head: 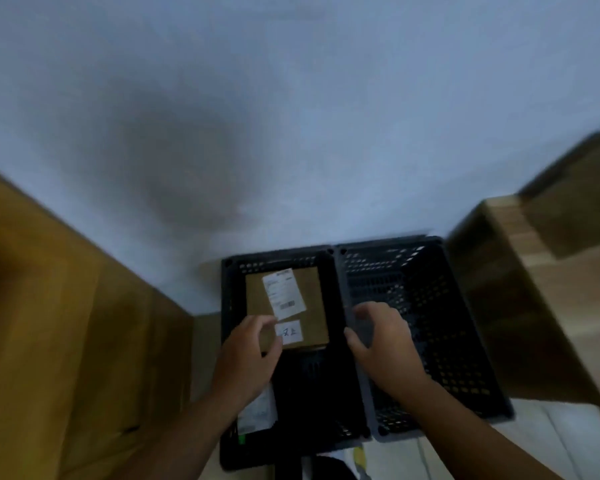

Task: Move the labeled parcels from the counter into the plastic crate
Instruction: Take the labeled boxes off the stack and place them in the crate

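- Nearest you, a second package with a white label (257, 412) is lying in the left crate (227, 306), half hidden under your left forearm. Its print is too blurred to read.
- Your left hand (250, 355) is hovering at the near left corner of the brown parcel (312, 292), fingers loosely curled. I cannot tell whether it is pinching the corner or is clear of it.
- Your right hand (383, 341) is hanging over the rims where the two crates meet, relaxed and holding nothing.
- The parcel is sitting flat in the far half of the left crate. If you are letting go, lift straight up so the corner is not dragged and the box is not sliding onto the nearer package.
- Its shipping label (283, 294) is facing up with a barcode low down, but the text is not legible. The small white sticker (289, 331) below it is showing dark handwritten marks I cannot make out.
- The right crate (430, 306) is showing only bare mesh.
- Farther right, the wooden counter (534, 271) is carrying a brown carton (575, 202).
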`<state>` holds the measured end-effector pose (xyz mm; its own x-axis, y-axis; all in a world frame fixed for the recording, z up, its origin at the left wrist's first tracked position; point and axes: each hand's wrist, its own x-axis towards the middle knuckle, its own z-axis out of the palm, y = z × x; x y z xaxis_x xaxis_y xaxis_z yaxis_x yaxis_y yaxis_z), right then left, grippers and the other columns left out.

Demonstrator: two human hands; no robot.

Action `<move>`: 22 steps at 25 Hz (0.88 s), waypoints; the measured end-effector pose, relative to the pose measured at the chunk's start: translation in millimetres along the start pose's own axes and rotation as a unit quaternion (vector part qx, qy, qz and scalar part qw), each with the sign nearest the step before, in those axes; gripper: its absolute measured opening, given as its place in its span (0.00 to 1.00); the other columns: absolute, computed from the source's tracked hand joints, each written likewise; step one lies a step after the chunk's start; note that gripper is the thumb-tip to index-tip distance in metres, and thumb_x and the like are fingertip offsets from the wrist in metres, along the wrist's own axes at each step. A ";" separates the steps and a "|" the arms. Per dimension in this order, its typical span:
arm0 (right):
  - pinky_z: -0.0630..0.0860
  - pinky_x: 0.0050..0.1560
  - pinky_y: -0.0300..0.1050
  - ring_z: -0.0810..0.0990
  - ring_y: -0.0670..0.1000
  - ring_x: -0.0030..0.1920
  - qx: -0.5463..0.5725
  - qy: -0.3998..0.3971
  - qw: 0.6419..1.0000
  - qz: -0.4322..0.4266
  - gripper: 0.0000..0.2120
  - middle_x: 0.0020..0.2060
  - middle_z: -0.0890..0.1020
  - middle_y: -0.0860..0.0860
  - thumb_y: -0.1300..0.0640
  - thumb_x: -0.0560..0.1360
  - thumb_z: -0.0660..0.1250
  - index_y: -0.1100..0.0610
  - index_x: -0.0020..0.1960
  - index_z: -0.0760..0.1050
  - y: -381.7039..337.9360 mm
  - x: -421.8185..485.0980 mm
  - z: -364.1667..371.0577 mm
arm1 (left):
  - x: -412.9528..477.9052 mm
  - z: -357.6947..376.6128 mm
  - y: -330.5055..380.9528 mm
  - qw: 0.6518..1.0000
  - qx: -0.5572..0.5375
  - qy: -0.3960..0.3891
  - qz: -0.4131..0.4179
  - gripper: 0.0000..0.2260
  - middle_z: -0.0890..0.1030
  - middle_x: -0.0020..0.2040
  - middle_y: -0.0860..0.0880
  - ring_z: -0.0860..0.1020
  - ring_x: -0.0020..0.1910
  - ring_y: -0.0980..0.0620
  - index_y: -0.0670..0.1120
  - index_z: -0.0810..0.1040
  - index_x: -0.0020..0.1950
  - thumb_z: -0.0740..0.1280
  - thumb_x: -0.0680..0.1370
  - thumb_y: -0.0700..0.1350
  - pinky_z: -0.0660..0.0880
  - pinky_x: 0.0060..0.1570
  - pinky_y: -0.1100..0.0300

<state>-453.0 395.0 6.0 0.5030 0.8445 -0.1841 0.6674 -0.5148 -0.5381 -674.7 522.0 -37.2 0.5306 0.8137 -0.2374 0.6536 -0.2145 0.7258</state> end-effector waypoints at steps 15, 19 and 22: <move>0.75 0.63 0.51 0.76 0.43 0.58 0.051 0.314 0.947 0.047 0.13 0.53 0.76 0.40 0.49 0.77 0.71 0.48 0.60 0.76 80.2 -170.8 -191.6 | -57.4 72.6 245.8 0.964 0.004 -0.066 0.259 0.10 0.74 0.57 0.68 0.72 0.59 0.68 0.64 0.72 0.61 0.64 0.80 0.58 0.71 0.59 0.61; 0.75 0.62 0.45 0.74 0.40 0.57 0.081 0.339 0.934 0.078 0.12 0.52 0.75 0.37 0.47 0.76 0.71 0.44 0.59 0.74 146.2 -204.1 -228.0 | -82.0 129.8 302.3 0.955 0.024 -0.074 0.285 0.09 0.73 0.56 0.69 0.71 0.59 0.69 0.64 0.72 0.60 0.64 0.80 0.59 0.69 0.57 0.64; 0.74 0.63 0.47 0.74 0.42 0.56 0.099 0.344 0.929 0.093 0.11 0.50 0.75 0.38 0.49 0.76 0.72 0.45 0.56 0.73 202.8 -224.6 -255.7 | -103.9 183.5 344.6 0.955 0.034 -0.061 0.287 0.11 0.74 0.55 0.68 0.71 0.58 0.70 0.63 0.73 0.61 0.66 0.80 0.56 0.70 0.56 0.65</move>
<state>-290.2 63.2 148.5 0.8773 0.4132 0.2439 0.4535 -0.5480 -0.7029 -405.5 264.4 119.1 0.8684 0.4835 0.1104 0.2678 -0.6445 0.7162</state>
